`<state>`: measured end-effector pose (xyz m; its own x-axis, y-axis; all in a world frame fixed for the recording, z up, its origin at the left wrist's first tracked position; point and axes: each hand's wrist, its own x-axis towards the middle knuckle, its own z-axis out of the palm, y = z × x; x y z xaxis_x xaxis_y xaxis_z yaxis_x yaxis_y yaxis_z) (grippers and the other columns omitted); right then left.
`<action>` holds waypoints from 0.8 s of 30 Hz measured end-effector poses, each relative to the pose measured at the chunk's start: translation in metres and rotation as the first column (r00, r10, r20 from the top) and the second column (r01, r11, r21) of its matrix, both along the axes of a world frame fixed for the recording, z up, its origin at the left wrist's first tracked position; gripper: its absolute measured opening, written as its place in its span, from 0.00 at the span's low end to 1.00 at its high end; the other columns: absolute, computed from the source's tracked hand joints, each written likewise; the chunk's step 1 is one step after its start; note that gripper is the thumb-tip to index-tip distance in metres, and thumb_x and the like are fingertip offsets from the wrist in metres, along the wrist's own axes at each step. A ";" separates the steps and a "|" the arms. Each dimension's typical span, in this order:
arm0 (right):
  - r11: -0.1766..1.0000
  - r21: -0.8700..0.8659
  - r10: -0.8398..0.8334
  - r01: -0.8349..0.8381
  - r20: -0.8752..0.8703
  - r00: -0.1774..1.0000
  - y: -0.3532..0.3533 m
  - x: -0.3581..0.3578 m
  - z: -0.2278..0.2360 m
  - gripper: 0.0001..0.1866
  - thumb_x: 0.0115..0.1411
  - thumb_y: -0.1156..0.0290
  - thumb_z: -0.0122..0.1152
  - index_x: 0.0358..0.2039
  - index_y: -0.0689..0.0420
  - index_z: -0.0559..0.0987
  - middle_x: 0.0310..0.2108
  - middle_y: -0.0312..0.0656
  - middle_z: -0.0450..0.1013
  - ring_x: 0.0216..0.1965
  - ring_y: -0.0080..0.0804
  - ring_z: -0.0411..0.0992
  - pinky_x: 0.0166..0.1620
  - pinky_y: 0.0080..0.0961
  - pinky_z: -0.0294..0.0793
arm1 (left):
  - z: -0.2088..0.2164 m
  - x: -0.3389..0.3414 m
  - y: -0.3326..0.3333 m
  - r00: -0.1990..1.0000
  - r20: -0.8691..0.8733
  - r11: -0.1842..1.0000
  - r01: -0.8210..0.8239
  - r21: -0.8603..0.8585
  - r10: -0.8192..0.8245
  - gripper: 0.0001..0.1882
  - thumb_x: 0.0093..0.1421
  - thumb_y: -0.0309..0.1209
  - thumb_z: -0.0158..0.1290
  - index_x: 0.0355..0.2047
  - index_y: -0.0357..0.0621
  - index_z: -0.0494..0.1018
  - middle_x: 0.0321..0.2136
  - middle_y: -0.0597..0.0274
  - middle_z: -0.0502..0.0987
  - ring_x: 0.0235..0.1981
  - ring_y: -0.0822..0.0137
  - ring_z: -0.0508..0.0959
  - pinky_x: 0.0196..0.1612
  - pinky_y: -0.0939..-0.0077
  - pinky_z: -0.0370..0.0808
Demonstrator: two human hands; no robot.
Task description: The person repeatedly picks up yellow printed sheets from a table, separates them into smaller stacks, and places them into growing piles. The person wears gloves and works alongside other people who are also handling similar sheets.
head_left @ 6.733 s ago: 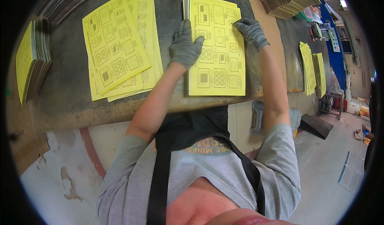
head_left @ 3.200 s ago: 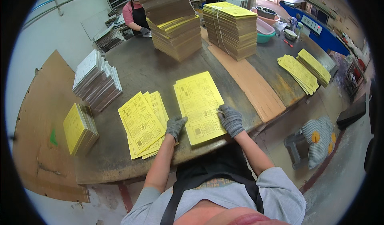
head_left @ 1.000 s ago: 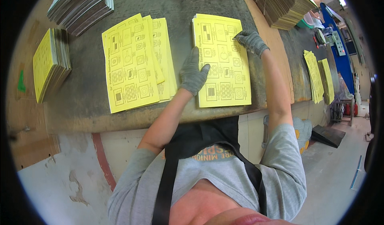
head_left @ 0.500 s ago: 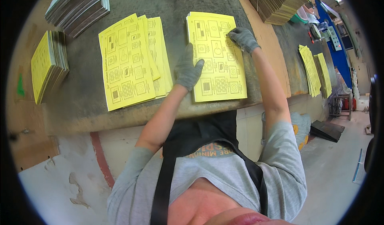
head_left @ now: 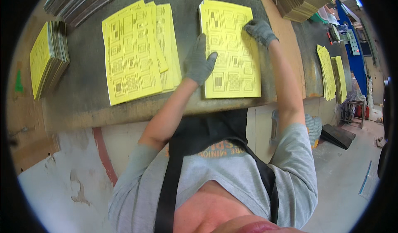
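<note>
Stack of yellow printed sheets on the counter, left edge against the gloved left hand, grip spread, thumb over the top, upper right edge at the right hand, grip curled, any pinch on paper unclear

The left fingers lie along the left edge of a sheet stack on the tabletop; the right fingers are at its right edge, near the far corner. Left of the left fingers lie fanned sheets, and farther left a bundle, with a pile behind it. Right of the right fingers runs a board strip; beyond them, to the right, sits a large stack, and farther right, two smaller sheet piles.
</note>
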<state>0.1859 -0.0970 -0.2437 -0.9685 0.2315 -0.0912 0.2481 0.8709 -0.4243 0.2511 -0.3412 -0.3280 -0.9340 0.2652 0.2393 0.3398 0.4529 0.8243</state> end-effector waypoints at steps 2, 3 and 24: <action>0.953 0.285 0.081 -0.102 0.084 0.993 -0.018 -0.003 0.002 0.15 0.51 0.64 0.55 0.34 0.61 0.80 0.32 0.51 0.76 0.37 0.44 0.75 0.42 0.35 0.72 | -0.001 0.000 0.000 1.000 0.003 1.000 0.006 -0.030 -0.006 0.38 0.54 0.34 0.53 0.61 0.35 0.49 0.58 0.43 0.58 0.59 0.52 0.60 0.61 0.67 0.57; 0.876 0.454 0.136 -0.163 0.092 0.986 -0.029 -0.005 0.003 0.14 0.51 0.64 0.54 0.32 0.60 0.80 0.33 0.52 0.76 0.39 0.44 0.75 0.44 0.34 0.72 | -0.001 -0.002 0.000 0.999 -0.044 1.000 0.012 -0.014 -0.013 0.38 0.54 0.33 0.52 0.61 0.36 0.48 0.58 0.41 0.58 0.59 0.51 0.61 0.60 0.67 0.57; 0.963 -0.268 -0.007 0.015 0.032 0.999 -0.037 0.117 -0.012 0.14 0.53 0.62 0.59 0.34 0.59 0.80 0.29 0.46 0.77 0.30 0.33 0.75 0.40 0.27 0.72 | -0.009 -0.007 0.000 0.998 -0.064 1.000 0.014 -0.010 -0.015 0.34 0.58 0.39 0.46 0.61 0.35 0.51 0.60 0.46 0.56 0.61 0.53 0.57 0.63 0.65 0.52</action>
<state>0.3030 -0.1341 -0.2562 -0.9618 0.2054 -0.1811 0.2738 0.7235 -0.6336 0.2438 -0.3409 -0.3366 -0.9128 0.2814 0.2961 0.3986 0.4550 0.7963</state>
